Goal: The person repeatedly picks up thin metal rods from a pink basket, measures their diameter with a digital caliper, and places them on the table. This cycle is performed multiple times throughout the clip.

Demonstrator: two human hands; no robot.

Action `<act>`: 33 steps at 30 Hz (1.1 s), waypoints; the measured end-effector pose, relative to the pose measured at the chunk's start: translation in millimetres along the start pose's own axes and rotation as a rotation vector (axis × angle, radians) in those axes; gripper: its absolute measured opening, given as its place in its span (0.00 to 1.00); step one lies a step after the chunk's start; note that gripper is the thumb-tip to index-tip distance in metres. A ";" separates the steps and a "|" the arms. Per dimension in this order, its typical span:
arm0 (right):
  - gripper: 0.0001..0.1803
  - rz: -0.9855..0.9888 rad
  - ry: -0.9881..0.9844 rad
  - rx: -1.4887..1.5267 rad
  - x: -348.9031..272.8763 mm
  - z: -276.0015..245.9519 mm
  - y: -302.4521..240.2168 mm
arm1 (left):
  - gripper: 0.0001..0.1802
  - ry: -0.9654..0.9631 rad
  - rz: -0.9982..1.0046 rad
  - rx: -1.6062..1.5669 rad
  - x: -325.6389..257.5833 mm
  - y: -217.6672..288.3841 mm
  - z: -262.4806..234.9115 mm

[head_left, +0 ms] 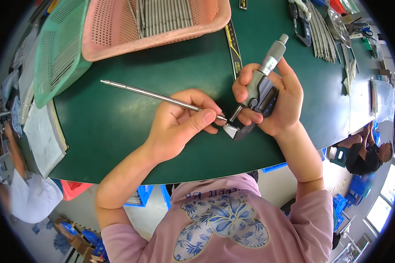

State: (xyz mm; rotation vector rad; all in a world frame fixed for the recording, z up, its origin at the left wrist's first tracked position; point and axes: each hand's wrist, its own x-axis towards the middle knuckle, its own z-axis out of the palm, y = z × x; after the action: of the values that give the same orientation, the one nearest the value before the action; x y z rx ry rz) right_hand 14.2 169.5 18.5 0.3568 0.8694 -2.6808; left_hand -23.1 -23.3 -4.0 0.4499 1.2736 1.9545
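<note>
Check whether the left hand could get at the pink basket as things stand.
Probably yes: the green table lies bare between the left hand and the pink basket, but that hand is holding a metal rod.

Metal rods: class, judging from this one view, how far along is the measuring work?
Done: cannot be told; rods lie in the pink basket and loose at the table's far right, with nothing marking them as measured. In hand: the left hand holds one rod with its tip in the measuring gauge, which the right hand grips. Left: unclear how many.
</note>
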 end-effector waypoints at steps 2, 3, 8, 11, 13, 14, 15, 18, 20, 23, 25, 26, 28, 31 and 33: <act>0.36 0.014 -0.005 0.016 0.1 -1.4 0.9 | 0.10 -0.025 -0.008 -0.007 -0.2 0.3 -0.9; 0.36 0.022 -0.013 0.020 0.8 -1.5 1.1 | 0.10 -0.029 -0.007 0.002 -0.4 0.5 -1.0; 0.32 0.012 -0.038 -0.026 1.6 -0.3 3.6 | 0.10 -0.054 0.005 0.066 -1.0 0.7 -1.0; 0.36 0.035 -0.045 0.012 1.4 -3.0 4.2 | 0.09 -0.071 0.004 0.097 -1.1 -1.0 -1.2; 0.38 0.039 -0.053 0.026 1.5 -3.5 4.6 | 0.07 -0.062 0.003 0.064 -1.4 -0.2 0.1; 0.39 0.031 -0.056 0.023 1.1 -3.0 4.3 | 0.07 -0.058 0.002 0.047 -1.6 0.3 0.6; 0.39 0.025 -0.059 0.017 0.9 -2.9 4.0 | 0.07 -0.060 0.003 0.047 -1.8 0.3 0.6; 0.40 0.036 -0.068 0.035 0.4 -2.8 5.2 | 0.07 -0.068 0.010 0.051 -2.3 -0.1 -0.1; 0.40 0.004 -0.076 -0.029 -0.5 -1.9 4.9 | 0.07 -0.076 0.021 0.058 -2.6 -0.5 -0.5; 0.40 0.022 -0.044 -0.025 -0.3 -1.3 5.9 | 0.07 -0.072 0.017 0.041 -3.5 -0.8 -0.4; 0.41 0.033 -0.031 -0.014 -0.5 -1.3 6.0 | 0.07 -0.079 0.020 0.045 -3.4 -0.8 -1.1; 0.41 0.028 -0.035 -0.021 -0.8 -0.7 5.2 | 0.06 -0.083 0.022 0.046 -3.3 -0.5 -1.2; 0.41 0.021 -0.045 -0.033 -0.9 -1.0 5.3 | 0.06 -0.080 0.018 0.045 -3.7 -0.7 -0.9; 0.41 0.017 -0.066 -0.031 -1.0 -2.1 6.2 | 0.06 -0.091 0.026 0.057 -3.6 -0.8 -0.9; 0.41 0.008 -0.081 -0.008 -1.4 -3.0 6.2 | 0.06 -0.097 0.032 0.062 -3.3 -0.6 -0.8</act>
State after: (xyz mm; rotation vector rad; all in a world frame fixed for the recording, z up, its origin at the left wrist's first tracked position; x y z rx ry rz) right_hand 18.1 166.8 13.3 0.2470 0.8530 -2.6637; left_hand -21.2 -26.1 -4.5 0.5919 1.2745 1.9002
